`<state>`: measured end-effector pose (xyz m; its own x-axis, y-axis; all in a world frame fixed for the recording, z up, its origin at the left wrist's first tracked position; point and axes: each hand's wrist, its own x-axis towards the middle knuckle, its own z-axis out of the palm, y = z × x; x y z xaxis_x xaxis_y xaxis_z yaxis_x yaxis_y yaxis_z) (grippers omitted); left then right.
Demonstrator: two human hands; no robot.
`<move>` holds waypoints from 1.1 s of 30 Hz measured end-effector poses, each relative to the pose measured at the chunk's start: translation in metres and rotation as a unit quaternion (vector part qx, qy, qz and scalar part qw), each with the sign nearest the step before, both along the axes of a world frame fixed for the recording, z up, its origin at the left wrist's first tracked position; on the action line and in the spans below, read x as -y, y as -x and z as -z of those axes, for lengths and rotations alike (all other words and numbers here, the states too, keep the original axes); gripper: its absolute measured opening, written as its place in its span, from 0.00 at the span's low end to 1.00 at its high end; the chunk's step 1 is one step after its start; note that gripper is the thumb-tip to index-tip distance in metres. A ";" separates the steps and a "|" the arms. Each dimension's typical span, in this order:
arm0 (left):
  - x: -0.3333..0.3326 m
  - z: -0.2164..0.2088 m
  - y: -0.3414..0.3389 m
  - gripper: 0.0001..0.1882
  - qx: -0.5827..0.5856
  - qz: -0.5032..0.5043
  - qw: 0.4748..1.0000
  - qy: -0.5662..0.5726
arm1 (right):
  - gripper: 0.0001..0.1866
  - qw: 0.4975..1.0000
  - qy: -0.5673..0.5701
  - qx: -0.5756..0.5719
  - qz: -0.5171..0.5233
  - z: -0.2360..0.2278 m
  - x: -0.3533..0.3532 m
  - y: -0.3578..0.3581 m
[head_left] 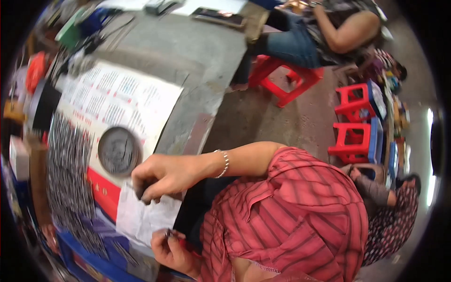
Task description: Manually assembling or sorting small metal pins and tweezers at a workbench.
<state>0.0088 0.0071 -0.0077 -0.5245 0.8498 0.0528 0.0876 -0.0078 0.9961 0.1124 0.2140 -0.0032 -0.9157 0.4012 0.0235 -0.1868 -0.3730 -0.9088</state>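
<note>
My right hand [159,177], with a beaded bracelet at the wrist, hovers over a crumpled white cloth or paper [134,214]. Its darkened fingertips are pinched together; whatever is between them is hidden. Lower in the picture, my left hand [171,252] is closed, holding a small dark, shiny piece [169,233] between thumb and fingers. The piece is too small to name. Just beyond my right hand sits a round dark grey dish [118,149] with thin dark bits in it. A broad pile of thin dark strips [70,169] lies at the left.
A printed sheet [152,105] lies under the dish on the grey table [206,66]. A dark flat device [218,17] rests at the far edge. Red stools [286,82] stand on the floor, and a seated person [300,44] is at upper right. Several objects crowd the left side.
</note>
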 end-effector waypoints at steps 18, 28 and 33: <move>-0.007 0.001 -0.001 0.08 0.101 0.045 0.992 0.067 | 0.09 0.987 0.135 0.078 -0.043 0.007 0.040 -0.014; -0.007 -0.002 0.000 0.07 0.101 0.060 0.991 0.057 | 0.09 0.987 0.128 0.088 -0.045 0.008 0.042 -0.014; -0.004 0.000 -0.005 0.08 -0.123 0.023 0.992 0.021 | 0.08 0.990 0.013 0.140 0.004 0.000 0.053 -0.016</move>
